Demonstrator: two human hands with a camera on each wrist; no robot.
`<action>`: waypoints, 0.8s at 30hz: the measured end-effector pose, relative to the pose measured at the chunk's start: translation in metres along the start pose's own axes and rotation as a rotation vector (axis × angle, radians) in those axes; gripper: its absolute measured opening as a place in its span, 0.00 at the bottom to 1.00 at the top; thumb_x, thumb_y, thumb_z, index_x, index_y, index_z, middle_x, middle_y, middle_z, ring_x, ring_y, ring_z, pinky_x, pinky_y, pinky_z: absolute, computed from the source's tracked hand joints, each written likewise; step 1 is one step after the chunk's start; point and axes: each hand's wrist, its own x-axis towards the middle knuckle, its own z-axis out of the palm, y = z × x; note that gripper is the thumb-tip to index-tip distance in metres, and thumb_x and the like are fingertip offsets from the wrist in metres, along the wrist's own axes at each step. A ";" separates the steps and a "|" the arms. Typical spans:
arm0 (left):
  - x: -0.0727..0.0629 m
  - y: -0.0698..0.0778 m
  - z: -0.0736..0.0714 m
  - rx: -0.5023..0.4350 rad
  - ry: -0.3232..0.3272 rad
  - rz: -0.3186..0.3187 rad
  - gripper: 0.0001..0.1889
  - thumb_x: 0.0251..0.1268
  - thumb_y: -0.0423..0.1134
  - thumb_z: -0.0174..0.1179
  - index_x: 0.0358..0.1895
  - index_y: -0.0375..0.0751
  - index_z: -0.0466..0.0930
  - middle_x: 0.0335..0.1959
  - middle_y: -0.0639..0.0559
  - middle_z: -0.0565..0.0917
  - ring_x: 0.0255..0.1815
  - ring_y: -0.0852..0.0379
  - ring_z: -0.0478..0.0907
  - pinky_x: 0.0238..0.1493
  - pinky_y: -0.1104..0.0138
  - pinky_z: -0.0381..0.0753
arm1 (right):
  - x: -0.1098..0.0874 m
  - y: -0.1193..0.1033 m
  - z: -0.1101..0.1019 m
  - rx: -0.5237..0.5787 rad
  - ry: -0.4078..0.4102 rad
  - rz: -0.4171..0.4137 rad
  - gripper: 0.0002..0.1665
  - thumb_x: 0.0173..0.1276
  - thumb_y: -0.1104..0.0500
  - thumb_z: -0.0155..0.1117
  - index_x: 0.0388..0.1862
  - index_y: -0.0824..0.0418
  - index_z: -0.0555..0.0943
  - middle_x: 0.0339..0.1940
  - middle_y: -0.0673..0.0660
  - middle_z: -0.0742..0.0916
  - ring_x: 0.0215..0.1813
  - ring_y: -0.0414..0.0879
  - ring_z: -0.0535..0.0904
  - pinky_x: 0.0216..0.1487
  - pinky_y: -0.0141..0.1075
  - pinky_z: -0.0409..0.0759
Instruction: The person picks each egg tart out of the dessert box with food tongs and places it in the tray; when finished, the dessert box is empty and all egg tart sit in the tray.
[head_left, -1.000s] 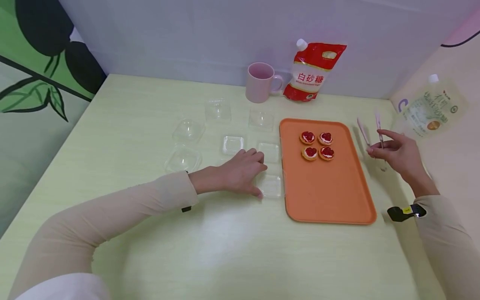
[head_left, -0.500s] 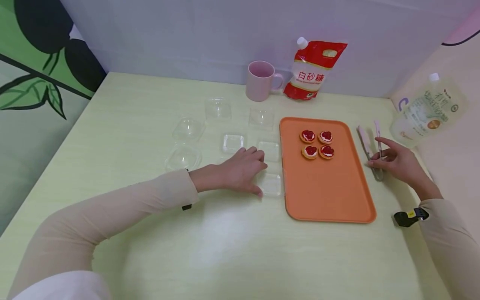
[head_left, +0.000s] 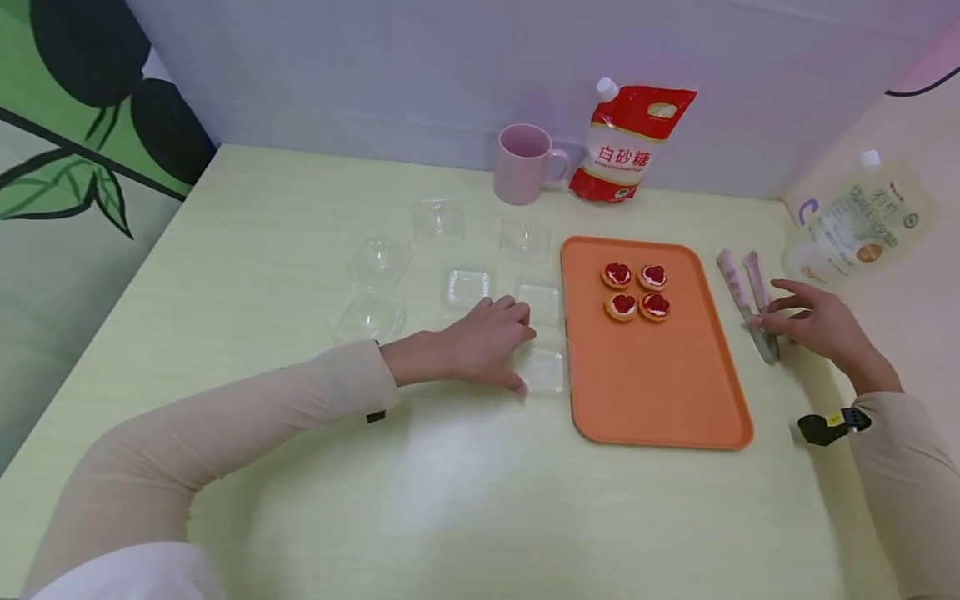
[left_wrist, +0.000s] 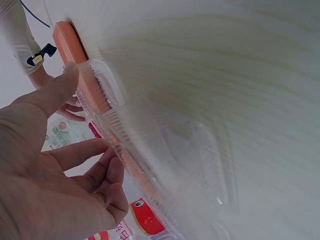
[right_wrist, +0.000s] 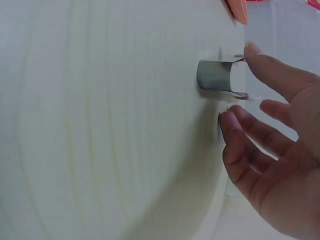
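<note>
My left hand [head_left: 480, 342] reaches over clear plastic boxes and holds the nearest clear plastic box [head_left: 546, 373] by its edge. In the left wrist view, the thumb and bent fingers lie along the ribbed rim of this box [left_wrist: 175, 135]. Tongs [head_left: 756, 283] with pink handles and a bent metal end lie right of the tray. Beside them is my right hand [head_left: 825, 325], fingers loosely bent and spread. In the right wrist view, the thumb is close to one arm of the tongs [right_wrist: 215, 75]; whether it touches cannot be told.
Several heart-topped tarts [head_left: 621, 306] sit on the orange tray [head_left: 660, 392]. More clear containers [head_left: 378, 260] stand to the left. At the back are a pink mug [head_left: 517, 179] and a red sugar pouch [head_left: 622, 158]. A pale pouch [head_left: 862, 229] leans at the right wall.
My right hand has lowered the tongs onto the table, let them go and shifted slightly right. The left hand has stayed in place at the box.
</note>
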 end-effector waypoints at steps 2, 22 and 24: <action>0.000 0.000 0.000 0.004 -0.002 -0.001 0.37 0.49 0.61 0.75 0.59 0.39 0.82 0.51 0.49 0.76 0.52 0.50 0.69 0.50 0.61 0.66 | 0.000 -0.001 -0.001 -0.001 0.027 0.021 0.45 0.71 0.49 0.65 0.76 0.71 0.58 0.47 0.52 0.86 0.36 0.23 0.76 0.32 0.24 0.77; 0.000 -0.005 0.003 -0.004 0.000 -0.010 0.41 0.50 0.61 0.74 0.64 0.38 0.77 0.56 0.48 0.74 0.57 0.49 0.67 0.52 0.60 0.66 | 0.005 -0.096 0.008 -0.003 0.308 -0.107 0.38 0.72 0.46 0.62 0.74 0.63 0.66 0.66 0.72 0.75 0.60 0.56 0.75 0.38 0.13 0.62; 0.000 -0.005 0.004 -0.002 0.008 -0.010 0.41 0.50 0.61 0.74 0.64 0.38 0.77 0.57 0.48 0.74 0.57 0.49 0.67 0.52 0.60 0.66 | 0.006 -0.103 0.009 -0.015 0.289 -0.107 0.40 0.72 0.44 0.61 0.75 0.61 0.65 0.67 0.72 0.75 0.64 0.67 0.73 0.39 0.16 0.63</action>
